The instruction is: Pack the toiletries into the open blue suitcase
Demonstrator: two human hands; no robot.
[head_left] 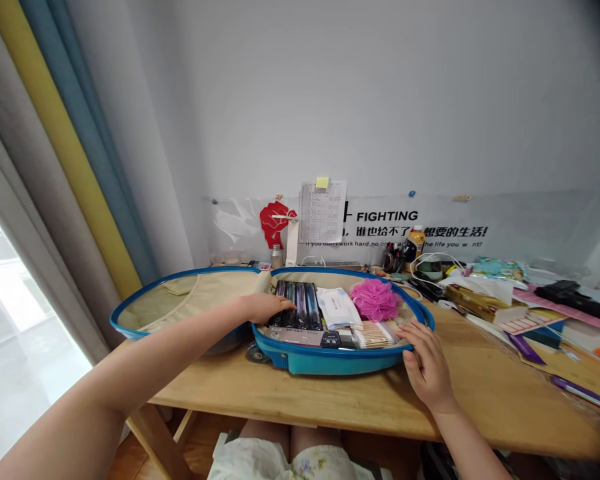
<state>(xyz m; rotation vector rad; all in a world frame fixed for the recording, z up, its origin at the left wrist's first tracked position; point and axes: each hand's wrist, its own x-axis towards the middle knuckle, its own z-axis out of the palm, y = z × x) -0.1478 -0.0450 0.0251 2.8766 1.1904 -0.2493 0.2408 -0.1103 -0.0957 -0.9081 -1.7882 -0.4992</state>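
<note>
The person is resting the left hand (265,308) flat, fingers loose, on the dark packs (300,305) at the left of the open blue suitcase (330,361) sitting on the worktop (330,403), while the right hand (427,363) is pressing, fingers spread, against the suitcase's near right rim.

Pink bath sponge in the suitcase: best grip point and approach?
Take the pink bath sponge by its ruffled top, coming straight down. It sits exposed at the back right of the suitcase; the wipes pack crowds its left and the rim its right, so side approaches look tight.
</note>
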